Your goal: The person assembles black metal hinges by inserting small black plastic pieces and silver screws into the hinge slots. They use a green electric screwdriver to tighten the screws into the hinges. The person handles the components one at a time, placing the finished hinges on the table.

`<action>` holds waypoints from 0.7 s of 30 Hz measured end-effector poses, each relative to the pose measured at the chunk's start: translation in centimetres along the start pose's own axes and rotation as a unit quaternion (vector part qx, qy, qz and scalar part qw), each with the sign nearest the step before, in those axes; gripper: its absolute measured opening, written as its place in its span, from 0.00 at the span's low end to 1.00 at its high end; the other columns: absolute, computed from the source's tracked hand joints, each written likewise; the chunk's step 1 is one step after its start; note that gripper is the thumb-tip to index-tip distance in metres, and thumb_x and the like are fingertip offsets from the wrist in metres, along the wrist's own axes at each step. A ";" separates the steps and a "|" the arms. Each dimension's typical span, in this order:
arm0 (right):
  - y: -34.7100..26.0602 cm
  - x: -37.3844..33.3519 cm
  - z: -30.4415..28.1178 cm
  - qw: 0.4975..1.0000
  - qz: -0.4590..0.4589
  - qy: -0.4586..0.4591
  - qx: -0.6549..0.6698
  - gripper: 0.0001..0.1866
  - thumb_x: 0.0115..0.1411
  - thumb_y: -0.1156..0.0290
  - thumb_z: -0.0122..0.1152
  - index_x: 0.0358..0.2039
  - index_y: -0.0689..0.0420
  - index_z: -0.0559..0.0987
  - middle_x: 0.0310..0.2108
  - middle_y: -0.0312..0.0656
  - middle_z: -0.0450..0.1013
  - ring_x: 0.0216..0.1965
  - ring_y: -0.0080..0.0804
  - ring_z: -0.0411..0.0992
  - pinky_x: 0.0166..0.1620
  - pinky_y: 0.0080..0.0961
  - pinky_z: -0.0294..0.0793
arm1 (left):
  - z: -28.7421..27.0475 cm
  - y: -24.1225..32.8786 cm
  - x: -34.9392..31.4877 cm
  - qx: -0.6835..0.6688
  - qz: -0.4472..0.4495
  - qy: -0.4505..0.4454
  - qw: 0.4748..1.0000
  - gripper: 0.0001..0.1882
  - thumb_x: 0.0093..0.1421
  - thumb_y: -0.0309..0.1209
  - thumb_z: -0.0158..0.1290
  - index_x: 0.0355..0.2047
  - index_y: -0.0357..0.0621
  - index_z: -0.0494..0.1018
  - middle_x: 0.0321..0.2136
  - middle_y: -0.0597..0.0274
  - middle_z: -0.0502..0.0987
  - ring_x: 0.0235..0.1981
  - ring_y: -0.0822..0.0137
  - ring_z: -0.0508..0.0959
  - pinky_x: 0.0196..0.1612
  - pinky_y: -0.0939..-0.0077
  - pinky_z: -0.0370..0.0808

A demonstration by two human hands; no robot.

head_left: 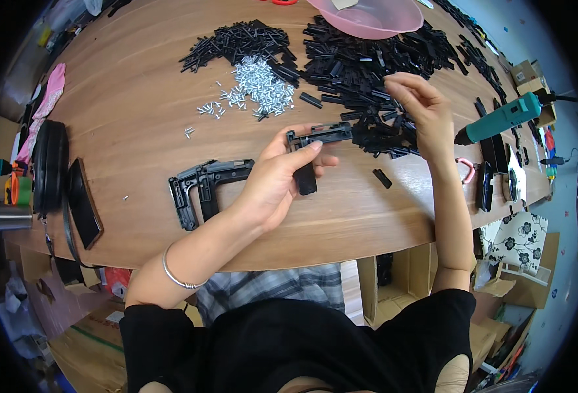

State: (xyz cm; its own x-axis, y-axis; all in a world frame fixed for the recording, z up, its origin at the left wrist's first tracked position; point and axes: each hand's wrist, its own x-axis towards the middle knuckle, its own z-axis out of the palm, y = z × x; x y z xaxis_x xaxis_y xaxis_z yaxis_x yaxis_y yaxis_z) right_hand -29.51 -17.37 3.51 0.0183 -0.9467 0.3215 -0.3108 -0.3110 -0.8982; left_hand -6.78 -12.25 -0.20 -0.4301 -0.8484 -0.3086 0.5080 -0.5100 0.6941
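Note:
My left hand (272, 177) grips a black plastic part (333, 134) with a slotted upper bar and a leg hanging down, held just above the table. Its thumb presses on the bar. To the left of that hand lies a black plastic frame (226, 171) with an angular, bracket-like shape. My right hand (428, 121) is raised over the right side of a heap of black plastic pieces (341, 69), fingertips pinched together. Whatever is between them, if anything, is too small to tell. One loose black piece (382, 178) lies on the wood between the hands.
Silver screws (259, 85) are heaped beside a pile of thin black rods (240, 46). A pink bowl (367, 25) stands at the far edge. A teal electric screwdriver (502, 118) is right of my right hand. A phone (84, 203) and black case (51, 167) lie left.

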 end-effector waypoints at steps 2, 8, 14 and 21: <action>-2.0 -0.3 1.7 1.000 -0.008 0.018 0.020 0.08 0.55 0.78 0.58 0.36 0.64 0.78 0.34 0.40 0.75 0.36 0.21 0.72 0.41 0.15 0.71 | -0.3 -0.2 0.0 0.037 0.042 0.007 0.998 0.22 0.55 0.29 0.56 0.46 0.40 0.60 0.38 0.58 0.71 0.34 0.73 0.73 0.40 0.81 0.71; -3.0 -3.6 4.9 0.994 -0.086 -0.034 0.059 0.09 0.50 0.83 0.59 0.34 0.65 0.77 0.35 0.44 0.75 0.41 0.29 0.72 0.45 0.23 0.71 | 0.8 -0.4 -0.2 0.096 0.166 0.022 0.981 0.28 0.45 0.29 0.65 0.44 0.40 0.62 0.34 0.65 0.70 0.33 0.77 0.69 0.39 0.83 0.67; -2.0 -4.5 5.8 0.990 -0.111 -0.057 0.066 0.06 0.48 0.82 0.61 0.28 0.61 0.79 0.39 0.46 0.75 0.52 0.40 0.66 0.53 0.31 0.64 | 0.4 -0.8 -0.1 0.181 0.247 -0.012 0.952 0.29 0.44 0.33 0.67 0.41 0.42 0.62 0.32 0.68 0.69 0.31 0.80 0.66 0.35 0.85 0.67; -2.0 -5.8 6.7 0.974 -0.025 -0.095 0.202 0.04 0.51 0.83 0.58 0.29 0.64 0.75 0.45 0.48 0.68 0.50 0.33 0.66 0.50 0.26 0.69 | 0.4 -0.7 -0.8 0.267 0.303 -0.009 0.915 0.25 0.46 0.32 0.65 0.39 0.41 0.62 0.33 0.64 0.71 0.29 0.79 0.68 0.31 0.85 0.68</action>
State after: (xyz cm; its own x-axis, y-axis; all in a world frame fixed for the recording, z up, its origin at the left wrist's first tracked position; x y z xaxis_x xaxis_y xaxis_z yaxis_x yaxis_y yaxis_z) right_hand -22.65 -11.84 1.44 0.2114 -0.9157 0.3416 0.0947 -0.3287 -0.9397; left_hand -7.15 -11.17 -0.21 -0.2061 -0.9474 0.2450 0.2227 0.1984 0.9545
